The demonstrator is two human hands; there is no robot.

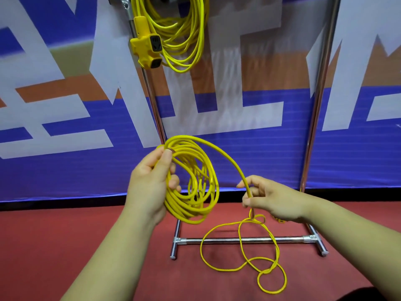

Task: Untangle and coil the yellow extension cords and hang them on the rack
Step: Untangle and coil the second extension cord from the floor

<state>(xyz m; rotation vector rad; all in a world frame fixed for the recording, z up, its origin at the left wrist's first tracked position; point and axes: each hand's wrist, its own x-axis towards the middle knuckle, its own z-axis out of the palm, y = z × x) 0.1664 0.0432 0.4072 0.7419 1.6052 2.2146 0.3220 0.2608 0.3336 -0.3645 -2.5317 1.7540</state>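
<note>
— On the red floor (86, 246), down low: what?

— Loose yellow cord (249, 266), strewn in wide loops and crossing over itself twice, once near the right hand, once nearer the bottom edge. Lies partly over the chrome foot bar (243, 240) of the rack.

— And above the floor?

— Blue banner (271, 153) along the back wall, with big white letter shapes and orange bands, ending in a dark strip just over the red surface. Two shiny uprights of the rack (314, 118) standing before it.

— Up top, on the rack?

— Finished yellow coil (184, 40) hanging from the upper left, cut off by the top edge. Yellow socket block (147, 48) dangling just beside it, black outlets facing outward.

— Left hand?

— Left hand (149, 185) closed around the second coil (193, 181), thumb pressed over the top of the bunch, fingers curled through the middle. Held upright in front of the banner, well clear of the floor.

— Right hand?

— Right hand (275, 200) pinching one strand between thumb and forefinger, other fingers loosely curled. Strand arching up from that pinch and over to the coil's top; below the pinch, dropping to the loops on the floor.

— Anything else?

— Bare forearms reaching in from the bottom edge. Dark shape at the lower right corner, too cropped to tell.
</note>
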